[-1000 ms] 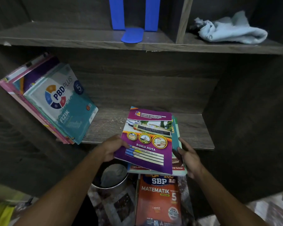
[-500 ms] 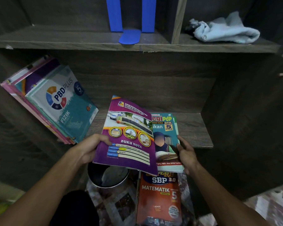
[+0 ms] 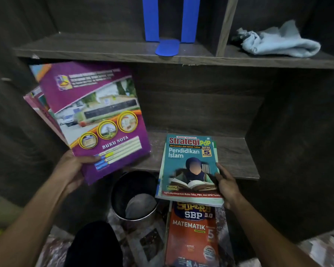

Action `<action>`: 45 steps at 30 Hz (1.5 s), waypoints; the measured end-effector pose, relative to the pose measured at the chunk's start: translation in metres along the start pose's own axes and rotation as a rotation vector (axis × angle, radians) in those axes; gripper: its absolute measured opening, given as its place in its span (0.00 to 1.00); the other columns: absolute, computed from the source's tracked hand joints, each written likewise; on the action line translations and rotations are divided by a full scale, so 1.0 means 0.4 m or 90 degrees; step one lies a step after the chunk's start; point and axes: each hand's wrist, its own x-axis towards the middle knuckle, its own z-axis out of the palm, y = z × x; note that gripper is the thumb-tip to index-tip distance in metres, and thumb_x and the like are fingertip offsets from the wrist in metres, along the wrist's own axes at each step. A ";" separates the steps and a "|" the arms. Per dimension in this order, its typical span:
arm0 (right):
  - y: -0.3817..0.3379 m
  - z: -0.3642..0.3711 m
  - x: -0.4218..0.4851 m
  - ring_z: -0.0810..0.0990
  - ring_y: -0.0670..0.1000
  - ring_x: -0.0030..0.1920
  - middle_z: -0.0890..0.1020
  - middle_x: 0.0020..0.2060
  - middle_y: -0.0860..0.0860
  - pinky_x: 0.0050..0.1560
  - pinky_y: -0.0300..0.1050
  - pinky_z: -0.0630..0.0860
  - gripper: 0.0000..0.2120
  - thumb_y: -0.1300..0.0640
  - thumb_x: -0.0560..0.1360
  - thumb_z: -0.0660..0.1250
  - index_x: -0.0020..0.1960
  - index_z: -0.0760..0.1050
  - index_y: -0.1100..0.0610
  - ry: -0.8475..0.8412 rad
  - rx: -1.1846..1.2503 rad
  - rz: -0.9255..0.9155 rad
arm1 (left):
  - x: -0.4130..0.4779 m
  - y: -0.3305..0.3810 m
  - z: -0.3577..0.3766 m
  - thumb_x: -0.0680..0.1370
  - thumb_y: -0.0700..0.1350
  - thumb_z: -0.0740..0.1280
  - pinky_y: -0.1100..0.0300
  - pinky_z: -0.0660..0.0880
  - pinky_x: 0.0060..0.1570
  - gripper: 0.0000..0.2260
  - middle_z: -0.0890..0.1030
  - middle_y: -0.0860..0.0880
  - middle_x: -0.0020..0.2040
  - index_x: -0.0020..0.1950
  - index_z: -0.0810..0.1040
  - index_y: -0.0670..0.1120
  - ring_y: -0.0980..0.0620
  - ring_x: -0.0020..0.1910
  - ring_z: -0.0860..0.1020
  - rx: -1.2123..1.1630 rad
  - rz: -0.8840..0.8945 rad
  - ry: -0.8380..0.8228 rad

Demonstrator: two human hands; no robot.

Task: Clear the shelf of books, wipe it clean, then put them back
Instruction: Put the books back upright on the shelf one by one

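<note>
On the upper shelf (image 3: 85,49), a bookend (image 3: 167,47) stands left of a divider (image 3: 225,26) and a cloth (image 3: 280,42) lies right of it. On the lower shelf (image 3: 237,157), books (image 3: 39,105) lean at far left. The left hand (image 3: 71,170) holds a Buku Nota notebook (image 3: 100,112) before them. The right hand (image 3: 227,185) holds a Pendidikan Islam workbook (image 3: 189,166) over the front edge. Below lies a Matematik book (image 3: 191,234), with a bin (image 3: 135,195) to its left.

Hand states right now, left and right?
Left hand: grips the purple Buku Nota notebook.
Right hand: grips the teal Pendidikan Islam workbook by its edge.
</note>
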 end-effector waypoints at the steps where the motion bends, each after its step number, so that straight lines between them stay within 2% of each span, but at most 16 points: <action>1: 0.001 0.000 0.000 0.83 0.65 0.52 0.79 0.56 0.58 0.52 0.66 0.79 0.19 0.58 0.84 0.57 0.70 0.69 0.40 0.000 0.002 -0.001 | 0.007 -0.015 0.004 0.69 0.27 0.68 0.49 0.82 0.45 0.19 0.85 0.44 0.51 0.55 0.80 0.44 0.46 0.45 0.84 -0.023 0.024 0.054; 4: 0.004 -0.003 0.003 0.82 0.67 0.54 0.80 0.56 0.58 0.54 0.68 0.78 0.19 0.58 0.84 0.57 0.70 0.70 0.40 0.001 0.001 0.004 | 0.048 -0.077 0.034 0.73 0.32 0.70 0.50 0.81 0.48 0.14 0.83 0.44 0.53 0.57 0.80 0.44 0.46 0.47 0.83 -0.054 0.068 0.238; 7: 0.005 -0.005 0.007 0.82 0.67 0.54 0.79 0.57 0.59 0.52 0.66 0.79 0.19 0.57 0.84 0.57 0.70 0.69 0.39 -0.004 -0.009 0.014 | 0.108 -0.143 0.062 0.77 0.41 0.70 0.50 0.76 0.56 0.16 0.79 0.42 0.59 0.64 0.75 0.44 0.44 0.55 0.79 0.062 0.104 0.361; 9: 0.005 -0.007 0.010 0.82 0.66 0.54 0.78 0.58 0.59 0.53 0.66 0.78 0.20 0.57 0.84 0.57 0.70 0.68 0.38 -0.009 -0.021 0.015 | 0.147 -0.176 0.083 0.78 0.46 0.68 0.45 0.70 0.66 0.24 0.69 0.35 0.70 0.73 0.67 0.46 0.37 0.69 0.69 0.172 0.100 0.417; 11: 0.008 -0.010 0.014 0.83 0.65 0.51 0.78 0.58 0.60 0.50 0.64 0.80 0.20 0.57 0.84 0.57 0.71 0.67 0.38 -0.012 -0.026 0.008 | 0.151 -0.176 0.109 0.81 0.46 0.64 0.49 0.64 0.71 0.27 0.58 0.32 0.75 0.77 0.58 0.44 0.35 0.75 0.58 0.239 0.112 0.443; 12: 0.008 -0.011 0.016 0.83 0.64 0.50 0.78 0.58 0.60 0.47 0.62 0.80 0.20 0.57 0.84 0.57 0.71 0.67 0.38 -0.015 -0.027 0.007 | 0.146 -0.173 0.117 0.82 0.45 0.62 0.50 0.64 0.70 0.26 0.57 0.32 0.75 0.77 0.56 0.42 0.36 0.75 0.58 0.269 0.109 0.446; 14: 0.012 -0.014 0.019 0.83 0.64 0.49 0.77 0.59 0.60 0.42 0.58 0.81 0.21 0.57 0.84 0.56 0.71 0.67 0.37 -0.022 -0.024 0.012 | 0.134 -0.169 0.119 0.83 0.45 0.60 0.48 0.68 0.65 0.24 0.64 0.32 0.72 0.74 0.56 0.38 0.35 0.70 0.66 0.355 0.049 0.429; 17: 0.014 -0.017 0.019 0.83 0.64 0.48 0.77 0.60 0.61 0.42 0.58 0.81 0.21 0.56 0.84 0.56 0.71 0.67 0.36 -0.028 -0.019 0.013 | 0.145 -0.153 0.079 0.79 0.46 0.65 0.47 0.73 0.58 0.19 0.75 0.34 0.62 0.66 0.68 0.37 0.34 0.60 0.75 0.543 0.007 0.356; 19: 0.015 -0.016 0.017 0.83 0.63 0.47 0.77 0.60 0.60 0.41 0.57 0.81 0.21 0.56 0.84 0.56 0.71 0.67 0.36 -0.031 -0.020 0.012 | 0.155 -0.140 0.052 0.77 0.46 0.68 0.48 0.76 0.56 0.16 0.79 0.36 0.57 0.60 0.75 0.37 0.36 0.56 0.78 0.598 -0.003 0.328; 22: 0.012 -0.014 0.011 0.83 0.62 0.45 0.77 0.60 0.60 0.39 0.55 0.80 0.21 0.56 0.84 0.56 0.72 0.67 0.37 -0.034 -0.026 0.006 | 0.150 -0.134 0.038 0.77 0.42 0.68 0.48 0.78 0.55 0.13 0.79 0.37 0.56 0.59 0.77 0.37 0.37 0.53 0.79 0.533 0.036 0.379; 26: 0.011 -0.012 0.009 0.82 0.61 0.44 0.78 0.57 0.60 0.38 0.55 0.80 0.21 0.57 0.84 0.55 0.73 0.66 0.39 -0.027 -0.043 -0.006 | 0.148 -0.161 0.037 0.76 0.40 0.67 0.44 0.78 0.56 0.13 0.79 0.36 0.55 0.60 0.75 0.37 0.36 0.54 0.79 0.462 0.094 0.447; 31: 0.014 -0.016 0.011 0.82 0.61 0.44 0.80 0.54 0.59 0.38 0.56 0.80 0.21 0.58 0.84 0.55 0.74 0.66 0.40 -0.028 -0.047 -0.015 | 0.168 -0.171 0.036 0.78 0.43 0.68 0.42 0.77 0.57 0.21 0.75 0.35 0.62 0.68 0.68 0.37 0.34 0.60 0.76 0.407 -0.027 0.478; 35: 0.015 -0.016 0.015 0.83 0.62 0.44 0.79 0.56 0.60 0.38 0.56 0.80 0.22 0.58 0.84 0.55 0.73 0.66 0.39 -0.025 -0.051 -0.008 | 0.187 -0.135 0.042 0.76 0.40 0.69 0.41 0.75 0.58 0.26 0.72 0.34 0.64 0.69 0.60 0.38 0.34 0.62 0.74 0.392 -0.047 0.489; 38: 0.018 -0.018 0.018 0.83 0.63 0.45 0.80 0.56 0.61 0.38 0.56 0.81 0.21 0.57 0.84 0.55 0.73 0.66 0.38 -0.027 -0.041 -0.005 | 0.194 -0.133 0.050 0.78 0.42 0.68 0.41 0.76 0.55 0.27 0.70 0.34 0.64 0.71 0.57 0.40 0.35 0.60 0.74 0.438 -0.028 0.469; 43: 0.019 -0.019 0.022 0.83 0.63 0.46 0.79 0.57 0.61 0.37 0.55 0.81 0.21 0.58 0.84 0.55 0.73 0.66 0.38 -0.029 -0.040 -0.003 | 0.191 -0.124 0.025 0.79 0.46 0.67 0.49 0.77 0.45 0.19 0.77 0.36 0.58 0.64 0.69 0.37 0.37 0.54 0.79 0.504 -0.059 0.442; 45: 0.019 -0.020 0.023 0.83 0.62 0.46 0.79 0.57 0.60 0.37 0.55 0.81 0.22 0.58 0.84 0.55 0.73 0.66 0.38 -0.032 -0.036 -0.003 | 0.190 -0.114 0.019 0.78 0.47 0.68 0.50 0.78 0.45 0.19 0.78 0.37 0.57 0.63 0.71 0.37 0.38 0.53 0.80 0.491 -0.071 0.432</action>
